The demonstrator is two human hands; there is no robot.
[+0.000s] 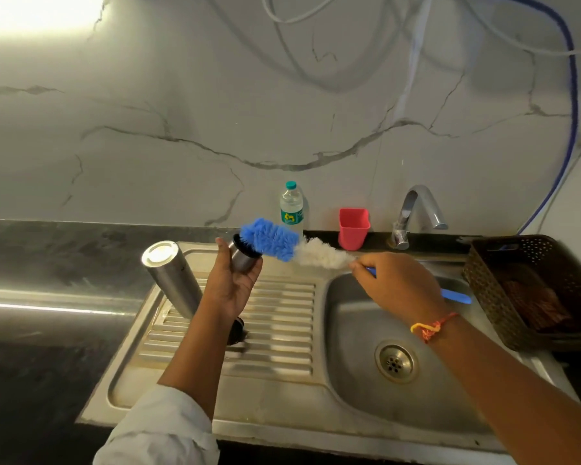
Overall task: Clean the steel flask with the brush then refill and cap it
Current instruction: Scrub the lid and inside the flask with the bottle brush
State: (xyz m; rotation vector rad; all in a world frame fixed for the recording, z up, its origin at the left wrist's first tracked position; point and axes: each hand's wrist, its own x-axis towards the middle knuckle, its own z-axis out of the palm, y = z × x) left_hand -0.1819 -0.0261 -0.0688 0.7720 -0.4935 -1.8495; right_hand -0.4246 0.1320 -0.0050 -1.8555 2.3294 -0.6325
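Note:
My left hand [232,283] holds a small steel cap [244,260] with a black rim, its open end turned toward the brush. My right hand [396,283] grips the blue handle of a bottle brush [272,238] with blue and white bristles; the blue tip touches the cap's mouth. The steel flask [171,276] stands apart on the ribbed drainboard [282,313], left of my left hand, with a flat shiny end facing up. A small black part [237,332] lies on the drainboard, partly hidden by my left forearm.
The sink basin [359,337] with its drain [395,361] is below my right hand. A water bottle [291,208], a red cup [353,228] and a tap [416,213] stand at the back. A brown basket [534,290] sits at the right.

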